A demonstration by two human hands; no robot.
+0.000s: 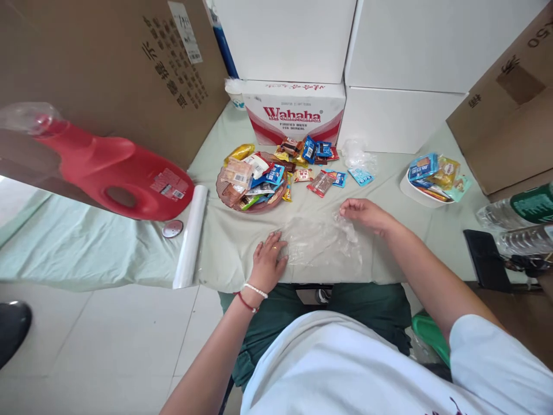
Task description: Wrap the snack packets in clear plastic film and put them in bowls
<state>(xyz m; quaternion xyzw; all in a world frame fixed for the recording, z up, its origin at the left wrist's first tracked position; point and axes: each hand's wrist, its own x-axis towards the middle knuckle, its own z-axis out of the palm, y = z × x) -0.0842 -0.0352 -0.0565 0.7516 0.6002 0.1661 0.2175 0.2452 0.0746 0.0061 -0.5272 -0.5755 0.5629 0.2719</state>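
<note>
Our right grip (365, 213) pinches a clear, thin plastic bag (319, 245); leftward, our left grip (266, 262) (splayed, palm down) seemingly steadies it.

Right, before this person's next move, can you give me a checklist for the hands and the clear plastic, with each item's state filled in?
1. Left hand steadying the clear plastic: ok, it lies palm down at the left edge.
2. Right hand gripping the plastic: ok, fingers closed at its upper right corner.
3. Plastic smoothed flat: not ok, it is wrinkled and bunched toward the right.
4. Whether the plastic has an opening: cannot tell, it is too see-through.
5. Brown snack packet off the plastic: ok, it lies beyond the far edge.
6. White roll apart from the left hand: ok, there is tablecloth between them.
</note>
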